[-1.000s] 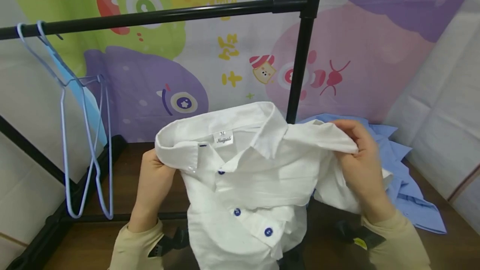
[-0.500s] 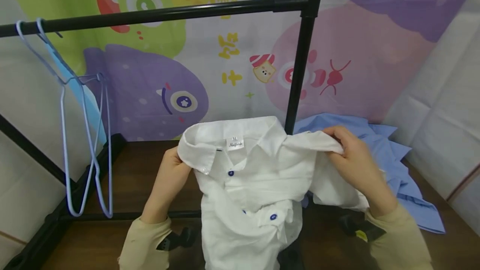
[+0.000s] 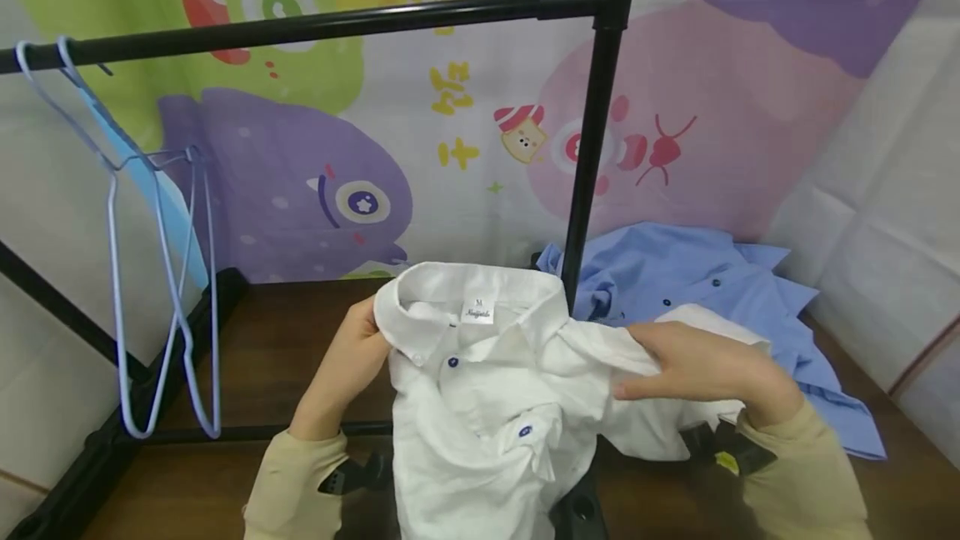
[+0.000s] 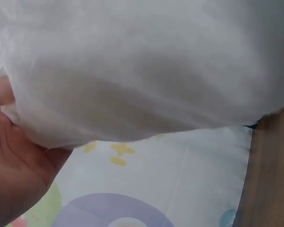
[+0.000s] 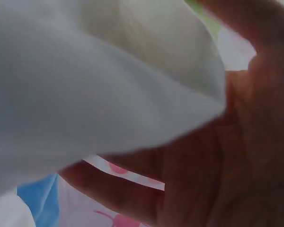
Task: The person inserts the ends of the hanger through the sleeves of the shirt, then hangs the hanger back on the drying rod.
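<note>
A white short-sleeved shirt (image 3: pixel 472 423) with dark blue buttons hangs between both hands, its collar and neck label facing up. My left hand (image 3: pixel 348 365) pinches it beside the collar on the left; in the left wrist view, the cloth covers most of those fingertips. On the other side, my right hand (image 3: pixel 705 365) lies against the shoulder and sleeve, thumb in front. The right wrist view has its fingers (image 5: pixel 118 189) stretched out fairly straight beneath the white fabric, spread rather than curled round it.
Two light blue hangers (image 3: pixel 165 290) hang at the left from a black rack bar (image 3: pixel 337 26). The rack's upright post (image 3: pixel 592 140) stands behind the shirt. A crumpled blue shirt (image 3: pixel 720 273) lies on the brown wooden surface (image 3: pixel 277 340) at the right. Behind is a cartoon-printed curtain (image 3: pixel 465 215).
The white shirt has been lowered and its collar has shifted right. My left hand moved right with it. My right hand came lower and inward along the sleeve, its fingers loosening from their pinch.
</note>
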A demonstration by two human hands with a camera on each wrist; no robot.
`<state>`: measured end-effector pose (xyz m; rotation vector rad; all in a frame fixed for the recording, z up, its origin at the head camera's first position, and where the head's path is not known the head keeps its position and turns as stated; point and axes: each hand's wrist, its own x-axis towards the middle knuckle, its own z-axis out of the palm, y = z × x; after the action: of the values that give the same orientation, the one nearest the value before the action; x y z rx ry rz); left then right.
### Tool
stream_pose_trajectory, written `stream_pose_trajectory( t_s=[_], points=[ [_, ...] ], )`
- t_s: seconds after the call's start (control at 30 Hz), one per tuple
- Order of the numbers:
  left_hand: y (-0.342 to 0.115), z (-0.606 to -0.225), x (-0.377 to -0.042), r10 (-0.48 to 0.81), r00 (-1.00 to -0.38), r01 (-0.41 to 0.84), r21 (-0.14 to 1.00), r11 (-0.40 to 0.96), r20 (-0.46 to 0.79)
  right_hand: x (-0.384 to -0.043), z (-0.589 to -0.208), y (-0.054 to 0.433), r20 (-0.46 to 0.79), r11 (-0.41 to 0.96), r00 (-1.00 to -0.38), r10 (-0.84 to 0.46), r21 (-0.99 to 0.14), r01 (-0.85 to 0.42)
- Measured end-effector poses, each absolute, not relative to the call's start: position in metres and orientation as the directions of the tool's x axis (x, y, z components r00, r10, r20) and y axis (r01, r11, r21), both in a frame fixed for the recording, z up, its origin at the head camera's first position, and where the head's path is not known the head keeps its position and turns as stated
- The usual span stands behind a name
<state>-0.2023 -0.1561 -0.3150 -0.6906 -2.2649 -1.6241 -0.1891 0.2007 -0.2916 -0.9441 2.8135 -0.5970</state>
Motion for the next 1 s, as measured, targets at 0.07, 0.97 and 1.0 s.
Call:
stream_pose_trajectory(
  t_s=[0.07, 0.97, 1.0],
  points=[
    [-0.156, -0.315, -0.201, 0.251, -0.828, 0.555, 0.795, 0.244, 0.501, -0.187, -0.290, 0.199, -0.010, 0.753, -0.822, -0.570, -0.408, -0.517],
    [-0.138, -0.306, -0.189, 0.117, -0.860, 0.457, 0.648, 0.609, 0.497, -0.183, -0.297, 0.151, 0.608, 0.333, -0.787, -0.103, -0.725, -0.604],
    [-0.138, -0.306, -0.190, 0.111, -0.859, 0.448, 0.630, 0.635, 0.500, -0.184, -0.297, 0.152, 0.621, 0.340, -0.777, -0.100, -0.713, -0.613]
  ],
)
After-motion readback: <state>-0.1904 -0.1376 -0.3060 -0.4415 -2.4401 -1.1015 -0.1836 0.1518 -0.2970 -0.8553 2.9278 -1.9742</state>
